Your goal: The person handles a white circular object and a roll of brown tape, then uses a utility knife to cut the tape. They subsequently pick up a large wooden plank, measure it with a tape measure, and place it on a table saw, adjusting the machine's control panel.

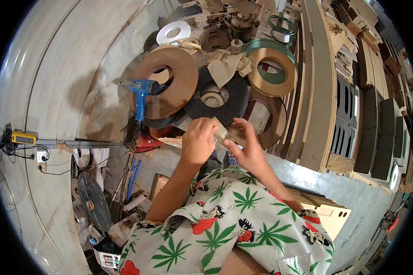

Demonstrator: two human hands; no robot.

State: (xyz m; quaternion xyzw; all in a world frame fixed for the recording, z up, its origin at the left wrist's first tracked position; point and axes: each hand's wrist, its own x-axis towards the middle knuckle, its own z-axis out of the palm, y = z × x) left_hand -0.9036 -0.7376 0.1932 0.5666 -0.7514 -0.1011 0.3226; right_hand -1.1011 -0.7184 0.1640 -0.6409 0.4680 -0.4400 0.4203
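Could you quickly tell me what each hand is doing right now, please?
Left hand: closed on one end of a small pale strip.
Right hand: fingers pinching the same strip's other end.

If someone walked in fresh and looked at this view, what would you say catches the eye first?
Probably the two hands meeting at the centre: the left hand and right hand pinch a small pale strip between them. Just beyond lies a heap of big flat reels, a brown reel and a black reel, with a blue heat gun resting at their left. The leaf-patterned shirt fills the lower edge.
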